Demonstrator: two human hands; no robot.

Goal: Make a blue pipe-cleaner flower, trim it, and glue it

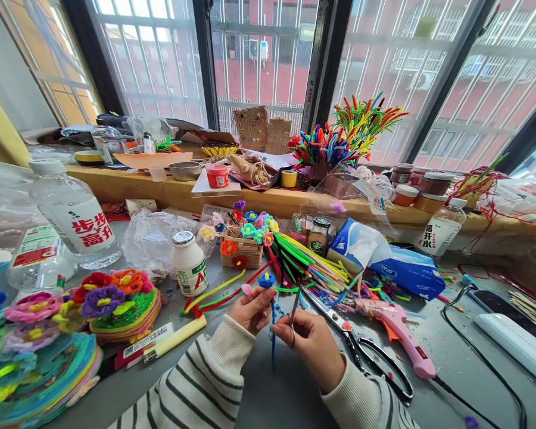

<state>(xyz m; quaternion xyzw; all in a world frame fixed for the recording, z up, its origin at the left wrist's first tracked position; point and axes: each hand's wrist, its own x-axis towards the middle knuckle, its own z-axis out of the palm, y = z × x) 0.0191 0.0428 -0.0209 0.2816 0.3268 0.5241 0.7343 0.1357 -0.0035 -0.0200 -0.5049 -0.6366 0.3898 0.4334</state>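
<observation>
My left hand (252, 308) pinches a small blue pipe-cleaner flower (267, 280) with a yellow centre. A blue pipe-cleaner strand (274, 345) hangs down below it between my hands. My right hand (310, 336) is closed on small metal scissors (295, 307), their tip pointing up. Its fingertips are close to the hanging strand; whether they touch it I cannot tell. Just beyond my hands stands a wicker basket (242, 257) with several small pipe-cleaner flowers. A bundle of loose pipe cleaners (310, 262) lies to its right.
Large scissors (346, 325) and a pink glue gun (399, 330) with a cord lie right. Several flower-topped discs (40, 381) fill the left side. A white bottle (190, 265), a large clear bottle (78, 214) and a blue tissue pack (406, 274) stand farther back, before a cluttered sill.
</observation>
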